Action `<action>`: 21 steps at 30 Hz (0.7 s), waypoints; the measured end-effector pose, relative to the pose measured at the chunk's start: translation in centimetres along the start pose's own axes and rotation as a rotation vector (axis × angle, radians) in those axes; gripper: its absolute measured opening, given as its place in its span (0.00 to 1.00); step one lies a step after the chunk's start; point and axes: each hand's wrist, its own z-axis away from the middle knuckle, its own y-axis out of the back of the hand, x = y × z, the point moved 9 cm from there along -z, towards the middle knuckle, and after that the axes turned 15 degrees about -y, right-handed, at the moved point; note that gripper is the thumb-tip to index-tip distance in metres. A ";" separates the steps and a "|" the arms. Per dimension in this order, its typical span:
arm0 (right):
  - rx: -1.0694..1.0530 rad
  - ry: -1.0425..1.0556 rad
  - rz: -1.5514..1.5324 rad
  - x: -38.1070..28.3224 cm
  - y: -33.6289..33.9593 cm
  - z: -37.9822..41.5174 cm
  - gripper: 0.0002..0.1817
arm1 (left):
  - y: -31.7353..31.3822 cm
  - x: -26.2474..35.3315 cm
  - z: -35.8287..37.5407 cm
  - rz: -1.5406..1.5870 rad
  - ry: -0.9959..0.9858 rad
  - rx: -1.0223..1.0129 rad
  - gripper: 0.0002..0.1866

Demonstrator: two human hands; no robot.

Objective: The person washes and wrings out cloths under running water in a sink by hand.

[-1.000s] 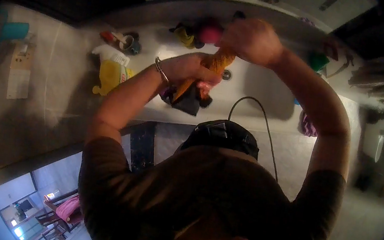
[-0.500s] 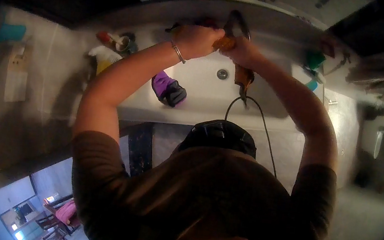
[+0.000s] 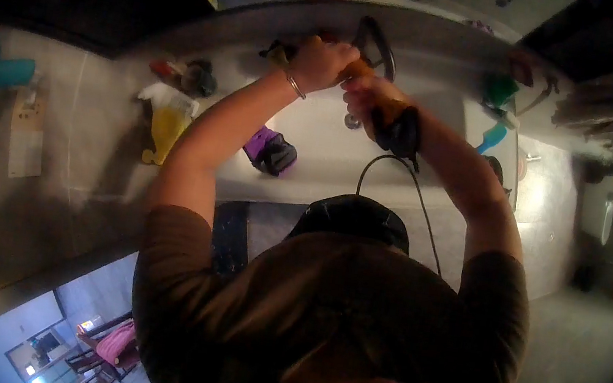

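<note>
My left hand (image 3: 322, 63), with a metal bangle at its wrist, is closed around one end of a limp orange-and-black cloth item, sock-like in shape (image 3: 398, 130). Fingers of my right hand (image 3: 369, 96) are wrapped round the same cloth close beside it. A strip of orange shows twisted between the two fists, and the dark end droops past my right wrist. Both hands are over a white sink (image 3: 314, 131), just in front of the curved metal tap (image 3: 390, 62). On the sink's near left rim lies a crumpled purple-and-black cloth item (image 3: 271, 150).
To the left stand a white-and-yellow pouch (image 3: 168, 117) and some small containers (image 3: 196, 77). A green item (image 3: 499, 90) and a turquoise brush-like item (image 3: 492, 138) sit at the right rim. A mirror (image 3: 457, 26) runs behind the sink. A dark cord (image 3: 425, 221) hangs in front of me.
The cloth's hanging end has swung up and right, now draped by my right wrist. My right hand has turned and lowered slightly; both fists still grip the cloth.
</note>
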 end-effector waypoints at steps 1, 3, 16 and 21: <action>0.026 -0.009 -0.010 -0.1 0.7 0.0 0.08 | -0.5 0.0 -0.2 0.002 0.000 -0.008 0.13; 0.052 -0.012 -0.015 0.4 2.3 -0.4 0.09 | -0.4 1.1 0.1 0.091 -0.071 0.090 0.17; -0.236 0.011 0.351 -0.5 2.9 2.7 0.38 | -8.8 -2.9 8.5 1.477 0.876 0.053 0.25; -0.585 0.447 0.682 -2.7 -5.5 5.4 0.28 | -10.6 0.1 8.8 2.088 0.973 0.460 0.28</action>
